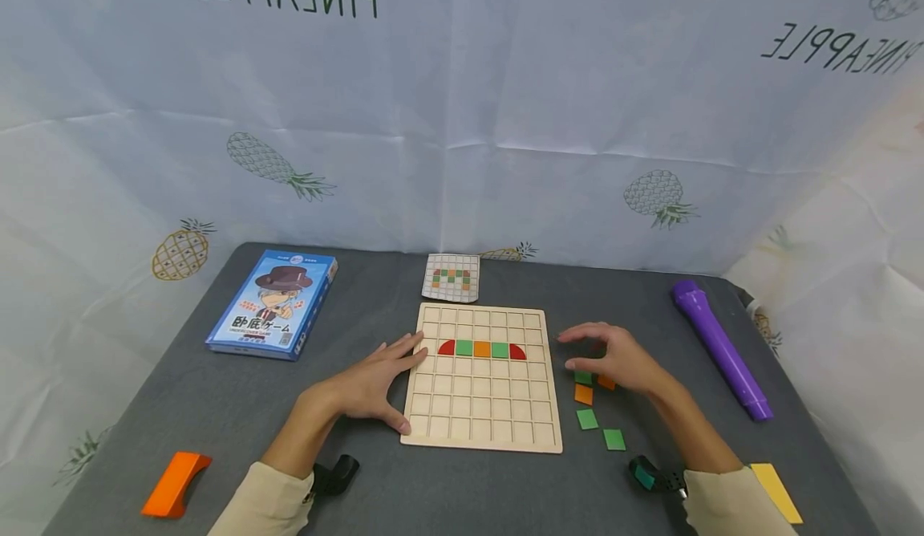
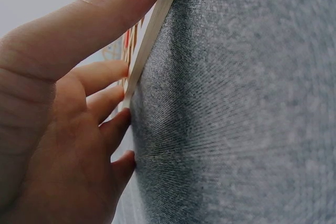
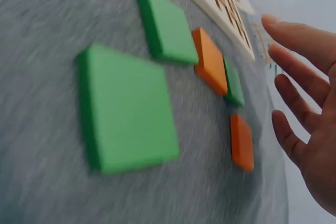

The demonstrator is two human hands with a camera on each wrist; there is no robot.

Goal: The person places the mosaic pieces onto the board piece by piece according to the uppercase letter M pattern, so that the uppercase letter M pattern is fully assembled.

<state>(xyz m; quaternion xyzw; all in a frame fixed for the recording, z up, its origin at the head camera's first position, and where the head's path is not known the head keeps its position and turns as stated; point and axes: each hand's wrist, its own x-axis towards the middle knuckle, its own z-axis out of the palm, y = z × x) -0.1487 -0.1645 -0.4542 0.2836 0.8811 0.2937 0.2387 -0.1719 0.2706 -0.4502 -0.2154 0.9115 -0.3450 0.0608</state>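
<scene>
A wooden grid board (image 1: 480, 404) lies flat at the middle of the table. One of its upper rows holds a red quarter-round tile (image 1: 447, 348), a green tile, an orange tile (image 1: 481, 349), another green tile and a second red quarter-round. My left hand (image 1: 368, 383) rests along the board's left edge, thumb at the near corner and fingertips farther up. Right of the board, my right hand (image 1: 613, 355) hovers with fingers spread and nothing held. Below it lie loose square tiles: green ones (image 3: 131, 111) and orange ones (image 3: 211, 61). The hand partly covers the farther tiles in the head view.
A small pattern card (image 1: 451, 278) lies beyond the board. A blue game box (image 1: 273, 303) is at the far left, an orange block (image 1: 176, 484) at the near left. Rightward are a purple tube (image 1: 722, 349) and a yellow piece (image 1: 777, 492). A printed cloth hangs behind.
</scene>
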